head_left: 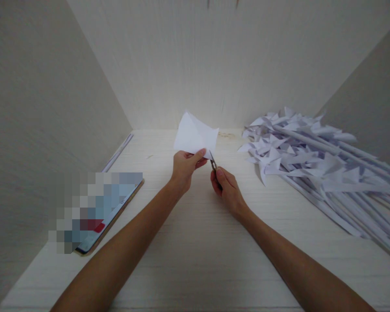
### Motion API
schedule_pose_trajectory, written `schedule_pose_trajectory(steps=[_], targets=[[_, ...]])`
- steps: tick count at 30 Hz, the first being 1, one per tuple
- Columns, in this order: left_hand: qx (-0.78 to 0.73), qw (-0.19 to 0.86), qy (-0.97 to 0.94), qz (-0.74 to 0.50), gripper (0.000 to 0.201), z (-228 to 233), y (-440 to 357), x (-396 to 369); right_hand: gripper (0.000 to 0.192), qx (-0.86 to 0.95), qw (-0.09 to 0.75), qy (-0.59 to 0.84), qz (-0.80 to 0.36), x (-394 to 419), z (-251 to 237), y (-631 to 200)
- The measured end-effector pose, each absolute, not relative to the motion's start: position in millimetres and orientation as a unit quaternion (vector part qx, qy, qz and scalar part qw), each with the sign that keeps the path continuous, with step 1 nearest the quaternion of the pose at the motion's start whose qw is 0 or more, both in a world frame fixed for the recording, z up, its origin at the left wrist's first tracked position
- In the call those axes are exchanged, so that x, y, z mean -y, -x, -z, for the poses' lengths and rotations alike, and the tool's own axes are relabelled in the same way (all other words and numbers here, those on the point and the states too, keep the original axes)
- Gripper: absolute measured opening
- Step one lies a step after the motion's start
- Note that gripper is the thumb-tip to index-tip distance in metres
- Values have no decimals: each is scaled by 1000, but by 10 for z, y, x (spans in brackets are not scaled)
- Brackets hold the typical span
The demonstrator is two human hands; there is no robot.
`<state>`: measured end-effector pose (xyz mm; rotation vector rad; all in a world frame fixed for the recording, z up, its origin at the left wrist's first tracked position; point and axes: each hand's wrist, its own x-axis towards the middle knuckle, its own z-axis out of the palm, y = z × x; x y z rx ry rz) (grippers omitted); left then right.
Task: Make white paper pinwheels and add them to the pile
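**Folded paper held up to a small cutter**

A folded white paper (196, 135) stands raised over the middle of the table, pinched at its lower edge by the left hand (184, 167), thumb on the near face, so the sheet is stiff and its lower right corner is free; the right hand (226, 187) is closed around small snips (213, 164), whose blades point up at that corner, seemingly to cut it; well to the right lies a heap of paper pinwheels (299, 149) on long rolled white sticks, out of the hands' way; near left rests a phone (110, 214), its screen blurred; the pale wood-grain table (195, 260) sits between plain light walls.
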<state>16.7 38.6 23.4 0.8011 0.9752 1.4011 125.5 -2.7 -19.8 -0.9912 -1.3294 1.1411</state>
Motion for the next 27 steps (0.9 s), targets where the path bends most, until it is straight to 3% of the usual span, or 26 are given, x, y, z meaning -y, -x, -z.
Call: schedule_pose_trajectory(steps=[27], targets=[[-424,601,-337,-587,8,-246,-164,-389,39,560,538,431,-459,30,212,-1259]])
